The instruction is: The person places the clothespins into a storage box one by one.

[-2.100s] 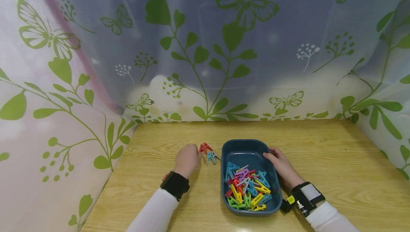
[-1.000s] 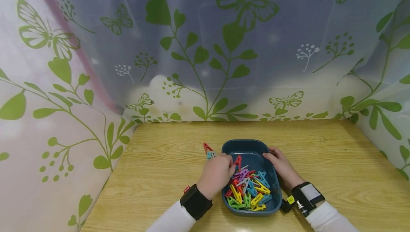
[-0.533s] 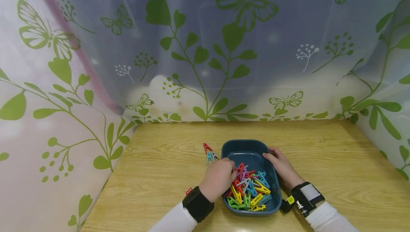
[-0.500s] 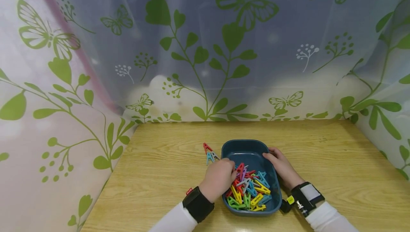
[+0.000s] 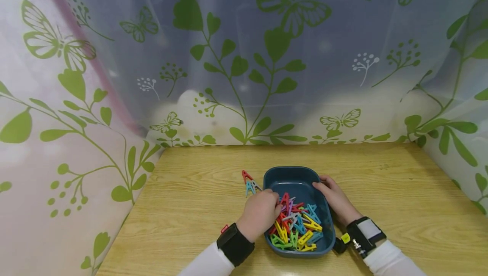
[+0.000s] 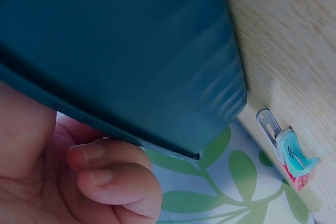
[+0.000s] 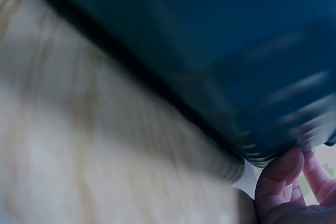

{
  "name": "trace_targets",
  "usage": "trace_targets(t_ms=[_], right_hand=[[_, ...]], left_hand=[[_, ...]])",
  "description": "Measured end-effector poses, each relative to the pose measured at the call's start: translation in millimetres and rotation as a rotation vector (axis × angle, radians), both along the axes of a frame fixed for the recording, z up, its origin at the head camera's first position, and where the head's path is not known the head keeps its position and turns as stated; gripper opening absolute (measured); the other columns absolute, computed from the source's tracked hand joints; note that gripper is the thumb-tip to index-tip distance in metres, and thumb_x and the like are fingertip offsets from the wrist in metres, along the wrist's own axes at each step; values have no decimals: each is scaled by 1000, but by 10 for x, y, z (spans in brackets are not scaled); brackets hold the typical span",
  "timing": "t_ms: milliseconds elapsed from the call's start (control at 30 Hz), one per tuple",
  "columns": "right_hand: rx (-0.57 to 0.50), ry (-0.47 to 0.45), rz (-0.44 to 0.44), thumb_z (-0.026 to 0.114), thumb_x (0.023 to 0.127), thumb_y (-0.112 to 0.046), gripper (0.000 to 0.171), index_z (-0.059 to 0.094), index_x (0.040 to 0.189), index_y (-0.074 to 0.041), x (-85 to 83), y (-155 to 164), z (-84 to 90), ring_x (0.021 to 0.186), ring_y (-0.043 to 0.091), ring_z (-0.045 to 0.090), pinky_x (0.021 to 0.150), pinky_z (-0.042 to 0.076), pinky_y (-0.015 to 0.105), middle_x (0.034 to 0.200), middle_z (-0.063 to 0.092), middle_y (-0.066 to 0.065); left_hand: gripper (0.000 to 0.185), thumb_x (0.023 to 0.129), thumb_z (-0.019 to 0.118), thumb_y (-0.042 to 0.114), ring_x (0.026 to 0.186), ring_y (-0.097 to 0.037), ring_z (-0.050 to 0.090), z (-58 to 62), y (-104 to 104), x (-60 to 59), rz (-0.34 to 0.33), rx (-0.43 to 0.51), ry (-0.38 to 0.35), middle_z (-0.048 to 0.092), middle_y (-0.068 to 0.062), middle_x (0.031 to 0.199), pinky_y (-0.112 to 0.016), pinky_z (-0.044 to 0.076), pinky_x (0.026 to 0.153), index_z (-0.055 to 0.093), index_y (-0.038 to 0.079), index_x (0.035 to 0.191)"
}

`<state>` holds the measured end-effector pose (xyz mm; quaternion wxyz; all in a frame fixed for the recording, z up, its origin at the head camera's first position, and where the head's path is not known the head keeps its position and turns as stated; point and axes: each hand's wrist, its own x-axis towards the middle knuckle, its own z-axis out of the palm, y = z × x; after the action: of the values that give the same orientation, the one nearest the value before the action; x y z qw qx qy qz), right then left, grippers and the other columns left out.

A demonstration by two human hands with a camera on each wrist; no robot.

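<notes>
A dark blue rectangular box holds many coloured clothespins in its near part. My left hand reaches over the box's left rim, fingers curled, pinching a red clothespin above the pile; its fingertips are partly hidden. In the left wrist view, curled fingers show beside the box wall. My right hand grips the right rim, thumb on top and fingers outside. Left of the box, a red clothespin, a light blue one and a grey one lie together on the table.
The wooden table meets a curtain with green leaves and butterflies at the back and sides. Black straps are on both wrists, with a small black and yellow device by the right one, close to the box.
My left hand took a red clothespin from the group on the table and carried it right into the box. In the last half second the clothespin shifted slightly. My right hand stayed on the rim.
</notes>
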<state>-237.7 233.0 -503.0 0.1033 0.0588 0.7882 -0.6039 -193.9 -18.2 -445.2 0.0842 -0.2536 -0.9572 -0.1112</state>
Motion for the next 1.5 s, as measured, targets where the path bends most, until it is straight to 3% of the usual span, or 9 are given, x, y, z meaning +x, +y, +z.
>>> trace_targets(t_ms=[300, 533, 667, 833, 1033, 1167, 1367, 1500], right_hand=[[2, -7, -9, 49, 107, -45, 64, 31, 153, -3, 13, -16, 35, 125, 34, 51, 99, 47, 37, 150, 40, 23], [6, -7, 1, 51, 107, -46, 67, 30, 152, -2, 30, -16, 49, 128, 36, 50, 103, 45, 41, 150, 40, 24], [8, -3, 6, 50, 107, -46, 66, 30, 152, -2, 33, -15, 53, 128, 36, 50, 103, 45, 42, 150, 39, 24], [13, -2, 7, 50, 107, -45, 66, 30, 153, -2, 30, -13, 47, 129, 37, 49, 104, 45, 43, 151, 39, 25], [13, -6, 2, 50, 107, -46, 67, 29, 153, -2, 34, -12, 45, 129, 37, 49, 104, 45, 43, 151, 39, 25], [9, -4, -2, 50, 107, -46, 67, 31, 153, -2, 36, -8, 44, 128, 36, 50, 101, 46, 39, 151, 40, 24], [6, -2, -2, 49, 107, -45, 66, 30, 153, -2, 37, -9, 42, 128, 37, 49, 102, 46, 40, 152, 39, 24], [15, -2, -1, 50, 107, -46, 67, 30, 153, -2, 34, -16, 37, 129, 37, 49, 104, 44, 44, 152, 39, 24]], left_hand=[[33, 96, 74, 30, 60, -7, 47, 2, -25, -21, 16, -1, 10, 52, 5, 69, -23, 35, 52, 60, 17, 70], [25, 97, 74, 25, 59, -5, 44, 98, -108, -63, 17, 78, -7, 55, 4, 72, -20, 35, 51, 65, 14, 75], [22, 97, 73, 23, 60, -6, 45, 178, -192, -134, 41, 148, -9, 56, 3, 74, -21, 37, 53, 65, 13, 79], [22, 97, 74, 22, 61, -9, 49, 225, -329, -260, 92, 201, 54, 61, 0, 77, -24, 39, 54, 63, 13, 80], [20, 96, 74, 17, 56, -10, 47, 202, -517, -412, 183, 246, 72, 63, -3, 78, -23, 36, 49, 63, 11, 80], [21, 96, 74, 15, 54, -11, 45, 138, -628, -522, 250, 219, 59, 62, -4, 74, -24, 34, 48, 62, 10, 78], [27, 96, 74, 20, 55, -14, 48, 12, -742, -659, 332, 124, -25, 55, -2, 68, -27, 36, 48, 59, 10, 77], [36, 97, 74, 21, 53, -14, 45, -15, -757, -702, 349, 115, -80, 47, 0, 62, -28, 34, 48, 53, 11, 70]])
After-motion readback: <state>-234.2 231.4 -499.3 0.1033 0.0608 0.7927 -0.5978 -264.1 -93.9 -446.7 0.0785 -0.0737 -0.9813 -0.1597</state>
